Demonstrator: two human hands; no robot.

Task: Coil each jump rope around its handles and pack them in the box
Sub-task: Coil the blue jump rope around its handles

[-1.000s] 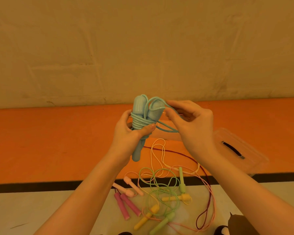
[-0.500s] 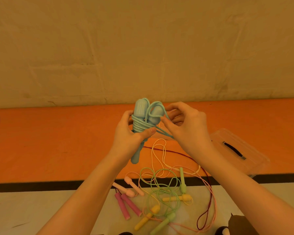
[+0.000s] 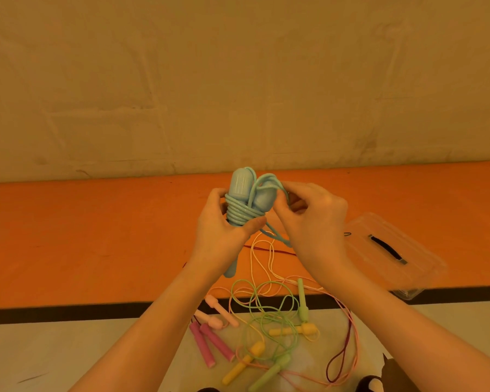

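The right hand [image 3: 313, 222] had drawn closer, pinching the cord loop beside the coiled light-blue plastic jump rope [image 3: 248, 205], whose handles the left hand [image 3: 224, 233] gripped.

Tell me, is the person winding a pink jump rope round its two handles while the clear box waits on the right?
Not quite: the head view shows a blue jump rope being wound, not a pink one. The clear box does wait on the right.
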